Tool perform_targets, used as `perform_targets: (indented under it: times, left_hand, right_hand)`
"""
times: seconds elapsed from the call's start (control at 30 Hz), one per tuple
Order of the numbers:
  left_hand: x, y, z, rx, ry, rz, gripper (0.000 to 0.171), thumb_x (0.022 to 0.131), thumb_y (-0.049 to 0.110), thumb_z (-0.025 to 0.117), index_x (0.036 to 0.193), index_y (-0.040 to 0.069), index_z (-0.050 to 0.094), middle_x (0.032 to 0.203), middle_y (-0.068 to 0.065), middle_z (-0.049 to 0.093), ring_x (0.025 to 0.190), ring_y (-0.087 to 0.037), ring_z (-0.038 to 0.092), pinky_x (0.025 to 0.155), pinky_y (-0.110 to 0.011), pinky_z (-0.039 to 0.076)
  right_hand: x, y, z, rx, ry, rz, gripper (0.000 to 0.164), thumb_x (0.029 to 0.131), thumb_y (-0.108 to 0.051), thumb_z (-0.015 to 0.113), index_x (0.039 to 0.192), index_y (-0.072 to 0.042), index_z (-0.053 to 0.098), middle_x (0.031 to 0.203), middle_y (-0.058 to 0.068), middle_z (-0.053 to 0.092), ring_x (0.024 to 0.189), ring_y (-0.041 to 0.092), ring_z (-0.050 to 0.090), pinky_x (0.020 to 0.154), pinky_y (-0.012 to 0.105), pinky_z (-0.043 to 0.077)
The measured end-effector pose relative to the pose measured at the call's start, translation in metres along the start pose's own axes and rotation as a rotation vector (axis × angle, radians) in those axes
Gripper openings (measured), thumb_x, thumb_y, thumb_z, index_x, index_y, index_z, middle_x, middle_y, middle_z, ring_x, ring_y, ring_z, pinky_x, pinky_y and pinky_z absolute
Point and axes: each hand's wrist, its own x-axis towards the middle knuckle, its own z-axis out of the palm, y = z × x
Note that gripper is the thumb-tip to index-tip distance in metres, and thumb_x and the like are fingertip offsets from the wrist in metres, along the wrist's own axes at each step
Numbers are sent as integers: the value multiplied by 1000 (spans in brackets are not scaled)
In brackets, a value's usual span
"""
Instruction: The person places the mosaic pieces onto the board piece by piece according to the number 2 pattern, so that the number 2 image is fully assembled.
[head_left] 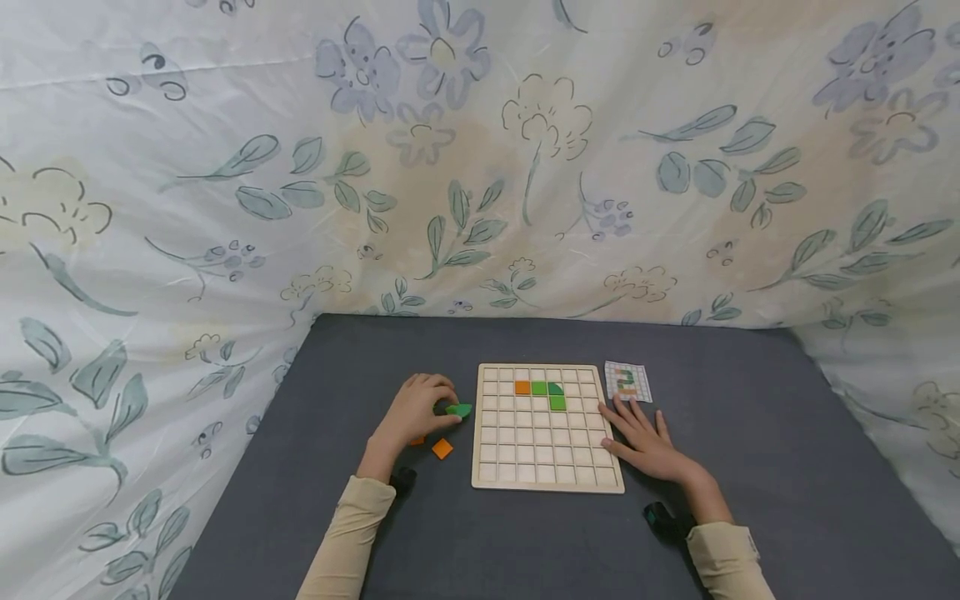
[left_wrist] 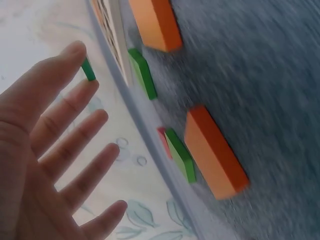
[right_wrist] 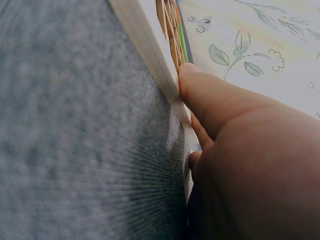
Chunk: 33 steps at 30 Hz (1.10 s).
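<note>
My left hand [head_left: 422, 408] pinches a small green tile [left_wrist: 88, 69] between thumb and index fingertip, just left of a wooden grid board [head_left: 547, 487]. Its other fingers are spread in the left wrist view. Below that hand lie orange tiles [head_left: 442, 448], green tiles [left_wrist: 142, 74] and a partly hidden red piece [left_wrist: 164, 142]. On the board's upper rows sit an orange square [head_left: 522, 387], two green squares [head_left: 538, 388] and a darker green tile with a rounded corner [head_left: 555, 388]. My right hand [head_left: 648, 443] rests along the board's right edge, fingers extended, thumb touching the rim.
A small printed card [head_left: 628, 380] with a coloured grid pattern lies beyond the right fingertips, near the board's upper right corner. Dark grey cloth [head_left: 540, 550] covers the table. A floral curtain [head_left: 480, 167] hangs behind and along the sides.
</note>
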Motion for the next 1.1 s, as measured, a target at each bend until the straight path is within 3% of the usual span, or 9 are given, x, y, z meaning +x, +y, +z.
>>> perform_targets:
  times: [0.27,1.1]
  left_hand:
    - [8,12,2,-31,7,51,23,76,37,75,90,20,70,115,-1,59,113,-28,50,109,-55,27]
    - [29,42,18,-11,48,103,26,76,42,73,93,22,72,113,0,60,112,-24,52,107,-53,31]
  right_hand:
    - [1,-1,0,-2,-1,1,64,95,-35,51,148,-14,24,154,20,4,139,45,-3,101,67,-17]
    - [0,0,2,-9,6,2,63,95,-36,51,148,-14,24,154,20,4,139,44,-4,101,67,-17]
